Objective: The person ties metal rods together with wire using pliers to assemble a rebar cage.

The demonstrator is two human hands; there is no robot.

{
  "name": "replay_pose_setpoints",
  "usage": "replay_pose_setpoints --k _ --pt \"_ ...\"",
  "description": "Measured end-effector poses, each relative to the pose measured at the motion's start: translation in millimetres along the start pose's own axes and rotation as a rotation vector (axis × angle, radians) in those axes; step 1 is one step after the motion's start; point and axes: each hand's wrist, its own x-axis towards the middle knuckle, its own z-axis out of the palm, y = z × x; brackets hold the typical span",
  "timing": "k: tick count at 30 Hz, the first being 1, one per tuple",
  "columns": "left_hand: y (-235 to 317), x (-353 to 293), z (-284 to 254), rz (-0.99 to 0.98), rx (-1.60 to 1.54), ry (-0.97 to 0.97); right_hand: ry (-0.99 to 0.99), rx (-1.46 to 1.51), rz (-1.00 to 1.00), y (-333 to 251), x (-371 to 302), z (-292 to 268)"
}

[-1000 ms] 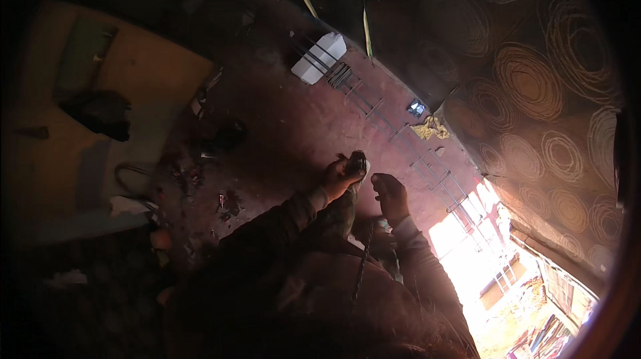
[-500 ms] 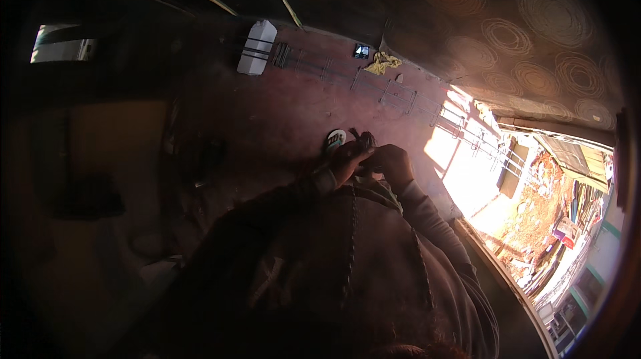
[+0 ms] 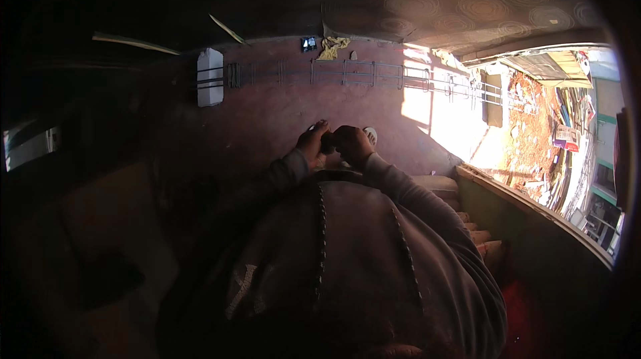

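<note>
Closest in is the person's own chest, a dark grey pullover (image 3: 347, 259) with two stitched seams running down it, filling the lower middle of the view. Both forearms rise from it and meet just above the collar line.

The left hand (image 3: 312, 145) and the right hand (image 3: 350, 143) are pressed close together, fingers curled inward, both closed around a small dark object (image 3: 328, 143) held between them. The object sits in the gap where the two hands touch; it is in shadow and I cannot tell what it is. Just beyond the right hand's knuckles a pale rounded thing (image 3: 370, 135) peeks out, partly hidden by the hand; whether it is held or lies on the floor behind I cannot tell.

Below and behind the hands spreads a reddish-brown floor (image 3: 267, 119), dim on the left and cut by a bright patch of sunlight on the right. Farther off a white rectangular box (image 3: 210, 77) lies on it, with a long run of metal rods (image 3: 347, 72) stretching from beside it toward the sunlit side. Beyond the rods sit a crumpled yellow cloth (image 3: 332, 46) and, just left of it, a small dark square item (image 3: 308, 43). To the right, a green low wall (image 3: 534, 225) edges the room.
</note>
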Motion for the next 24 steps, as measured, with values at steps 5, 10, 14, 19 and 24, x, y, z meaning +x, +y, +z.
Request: replay_pose_setpoints --k 5,10,14,19,24 --pt "-15 20 -15 0.225 0.313 0.239 0.037 -0.076 0.041 -17 8 3" --pt "3 37 -12 0.403 0.970 0.604 0.095 -0.058 0.200 -19 15 17" --pt "3 35 -15 0.437 0.958 0.673 0.172 0.115 0.150 -48 29 -13" --pt "-2 49 -45 0.546 1.196 0.653 0.145 0.393 0.291 -60 29 -22" --pt "-11 96 -92 0.447 0.882 0.733 0.040 0.692 0.294 -88 36 -57"
